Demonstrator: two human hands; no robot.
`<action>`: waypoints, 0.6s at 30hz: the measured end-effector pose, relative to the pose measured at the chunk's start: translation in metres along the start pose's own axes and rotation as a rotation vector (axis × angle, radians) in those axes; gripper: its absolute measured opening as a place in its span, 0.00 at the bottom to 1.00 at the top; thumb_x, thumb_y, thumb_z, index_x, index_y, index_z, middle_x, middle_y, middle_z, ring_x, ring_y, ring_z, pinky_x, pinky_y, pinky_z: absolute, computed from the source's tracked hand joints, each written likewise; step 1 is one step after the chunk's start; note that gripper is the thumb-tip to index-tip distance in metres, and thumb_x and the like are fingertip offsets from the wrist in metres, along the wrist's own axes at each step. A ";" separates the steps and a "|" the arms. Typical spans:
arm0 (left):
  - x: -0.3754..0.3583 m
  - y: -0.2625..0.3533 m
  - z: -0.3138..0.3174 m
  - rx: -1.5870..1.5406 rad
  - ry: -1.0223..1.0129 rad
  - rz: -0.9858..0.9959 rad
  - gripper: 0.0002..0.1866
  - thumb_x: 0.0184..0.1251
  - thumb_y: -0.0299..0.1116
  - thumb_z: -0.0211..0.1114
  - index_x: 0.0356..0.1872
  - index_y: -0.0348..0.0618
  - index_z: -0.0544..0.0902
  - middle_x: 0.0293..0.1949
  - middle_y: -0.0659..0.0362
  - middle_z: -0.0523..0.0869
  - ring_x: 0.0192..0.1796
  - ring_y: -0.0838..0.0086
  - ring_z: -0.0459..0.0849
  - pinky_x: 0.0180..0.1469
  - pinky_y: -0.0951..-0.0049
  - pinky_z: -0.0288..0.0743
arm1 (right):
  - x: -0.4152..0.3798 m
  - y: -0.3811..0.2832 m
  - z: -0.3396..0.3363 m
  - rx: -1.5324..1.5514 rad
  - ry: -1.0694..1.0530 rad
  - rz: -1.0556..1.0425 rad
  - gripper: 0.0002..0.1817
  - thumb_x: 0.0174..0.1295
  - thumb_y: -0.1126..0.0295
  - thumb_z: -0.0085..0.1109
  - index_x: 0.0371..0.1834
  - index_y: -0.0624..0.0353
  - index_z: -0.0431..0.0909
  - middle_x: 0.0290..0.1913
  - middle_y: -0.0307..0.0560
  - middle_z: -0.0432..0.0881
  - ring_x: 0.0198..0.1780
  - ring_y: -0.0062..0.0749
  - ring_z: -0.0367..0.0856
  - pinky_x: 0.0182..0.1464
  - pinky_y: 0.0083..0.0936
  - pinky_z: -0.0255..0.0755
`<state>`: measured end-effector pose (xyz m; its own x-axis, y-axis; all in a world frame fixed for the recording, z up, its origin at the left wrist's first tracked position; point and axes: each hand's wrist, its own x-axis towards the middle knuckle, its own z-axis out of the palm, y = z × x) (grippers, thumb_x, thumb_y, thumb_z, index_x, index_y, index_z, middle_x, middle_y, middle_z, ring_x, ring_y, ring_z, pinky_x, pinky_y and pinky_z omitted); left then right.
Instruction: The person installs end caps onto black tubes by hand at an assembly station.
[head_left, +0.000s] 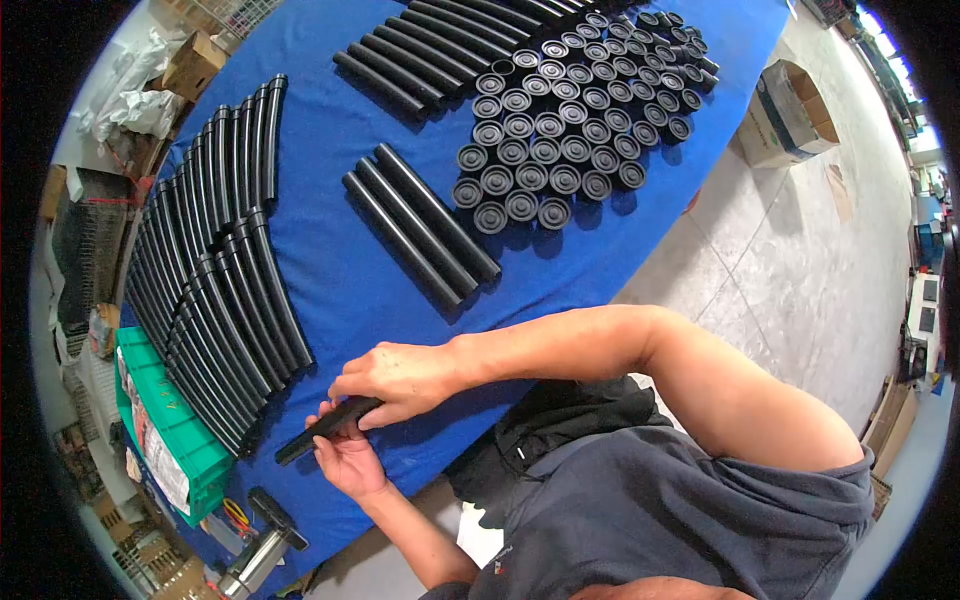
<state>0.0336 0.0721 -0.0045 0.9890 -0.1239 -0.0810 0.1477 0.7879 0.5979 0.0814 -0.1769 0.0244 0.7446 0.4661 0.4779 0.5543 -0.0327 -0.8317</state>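
Note:
A dark, slim, tube-like black piece [318, 432] is held at a slant above the near edge of the blue cloth. My left hand [350, 462] supports it from below, with the fingers curled round its middle. From above, my right hand [402, 382] grips its upper end, and the fingers hide that end. Left of my hands lie rows of long black tubes [235, 300] with collared ends. Farther out, three plain black tubes [420, 230] rest side by side on the cloth.
Many round black caps [545, 150] stand grouped at the far right of the blue-covered table [330, 270], beside more black tubes [420, 62]. A green bin [205, 455] and a hammer [268, 535] are at the near left. An open cardboard box [790, 115] is on the floor.

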 end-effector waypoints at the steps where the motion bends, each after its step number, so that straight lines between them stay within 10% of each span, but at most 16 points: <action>1: 0.000 0.000 0.004 0.013 0.009 0.007 0.18 0.78 0.31 0.57 0.63 0.33 0.75 0.65 0.39 0.77 0.69 0.52 0.75 0.75 0.47 0.67 | 0.001 0.006 0.001 -0.021 -0.045 -0.004 0.17 0.61 0.66 0.62 0.52 0.60 0.77 0.38 0.55 0.81 0.40 0.55 0.84 0.41 0.48 0.79; 18: 0.000 0.001 0.000 -0.017 0.013 0.002 0.18 0.79 0.31 0.57 0.63 0.33 0.75 0.66 0.38 0.76 0.69 0.52 0.75 0.74 0.49 0.69 | 0.001 -0.003 -0.002 -0.018 -0.055 -0.001 0.22 0.57 0.66 0.65 0.55 0.60 0.79 0.41 0.57 0.83 0.43 0.57 0.84 0.46 0.47 0.80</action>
<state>0.0332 0.0724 -0.0039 0.9893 -0.1143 -0.0902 0.1455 0.7986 0.5840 0.0811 -0.1781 0.0279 0.7227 0.5136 0.4624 0.5620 -0.0474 -0.8257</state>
